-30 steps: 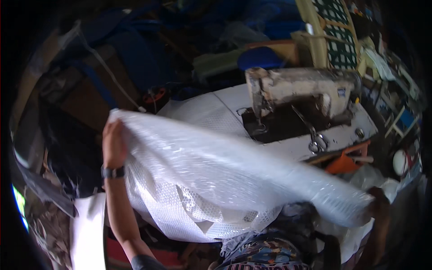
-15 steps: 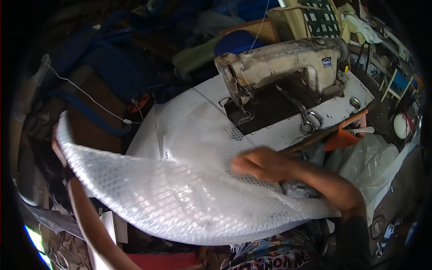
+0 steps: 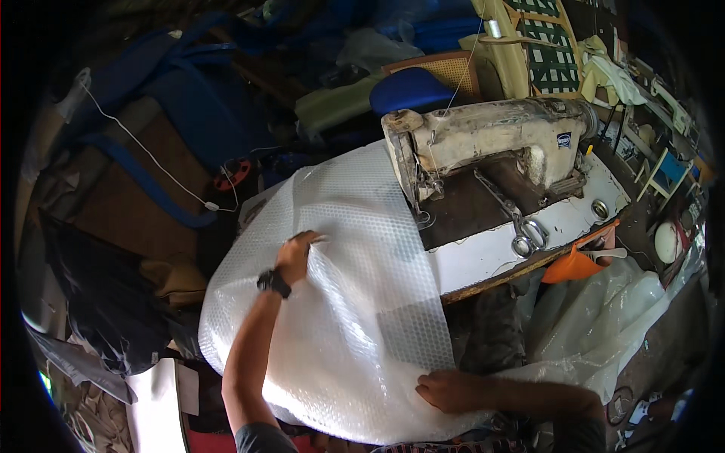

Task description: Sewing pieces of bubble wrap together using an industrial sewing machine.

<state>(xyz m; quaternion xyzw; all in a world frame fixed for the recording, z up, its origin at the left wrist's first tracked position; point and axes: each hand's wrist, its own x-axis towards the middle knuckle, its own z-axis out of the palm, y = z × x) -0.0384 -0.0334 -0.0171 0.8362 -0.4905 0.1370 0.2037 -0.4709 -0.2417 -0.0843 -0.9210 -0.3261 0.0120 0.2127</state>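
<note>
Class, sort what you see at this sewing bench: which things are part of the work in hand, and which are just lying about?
In hand:
- bubble wrap sheet, spread over the table
- left hand, flat on the sheet
- right hand, resting on its near edge

Lying about:
- sewing machine
- scissors
- orange plastic scoop
- blue straps
- clear plastic sheet

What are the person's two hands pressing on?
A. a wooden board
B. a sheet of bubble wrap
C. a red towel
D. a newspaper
B: the left hand and the right hand both lie flat on a clear, bumpy bubble wrap sheet spread beside the sewing machine.
</note>
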